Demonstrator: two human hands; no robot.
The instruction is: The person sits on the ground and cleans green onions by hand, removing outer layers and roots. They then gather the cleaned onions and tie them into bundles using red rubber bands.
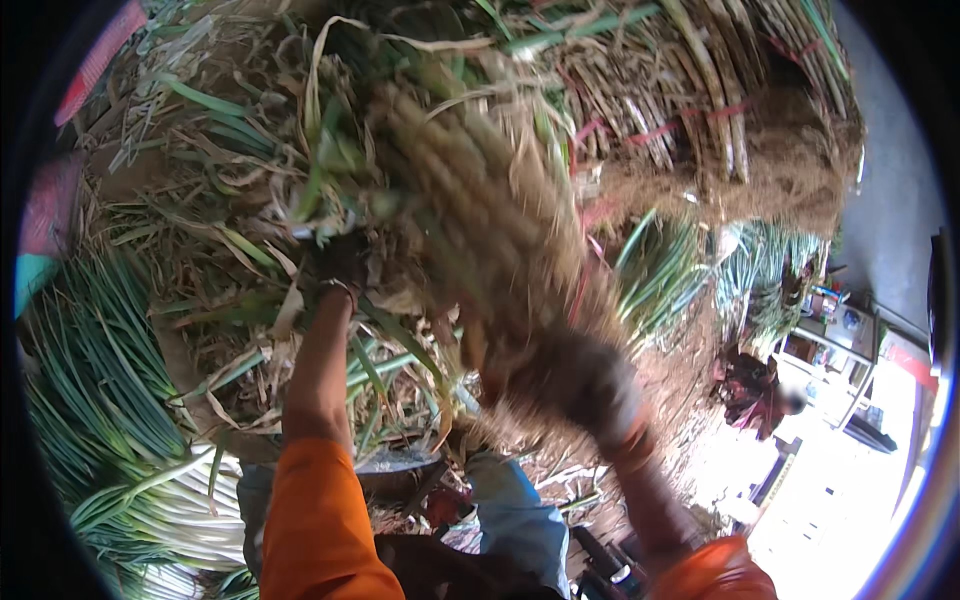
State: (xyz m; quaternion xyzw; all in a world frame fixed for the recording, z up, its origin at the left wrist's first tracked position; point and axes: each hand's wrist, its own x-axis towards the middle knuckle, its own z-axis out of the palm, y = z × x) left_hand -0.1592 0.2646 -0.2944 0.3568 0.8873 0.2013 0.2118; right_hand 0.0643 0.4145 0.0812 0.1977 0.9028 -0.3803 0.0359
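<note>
Before me lies a heap of dry, torn spring onion leaves [217, 172]. My left hand [337, 259], in a dark glove, is partly sunk among the leaves at the heap's middle; its fingers are hidden. Just right of it, a thick bundle of unpeeled spring onions [480, 195] with brown stalks and bushy roots is blurred by motion. My right hand [592, 382], in a greyish glove, is at the root end of this bundle, its fingers too blurred to make out.
Cleaned spring onions [180, 502] with white stems lie at the lower left. Tied, uncleaned bundles [660, 97] are stacked at the upper right, with green-leaved bundles [667, 277] below them. Another person [750, 390] is at the right, near a shelf unit [840, 337].
</note>
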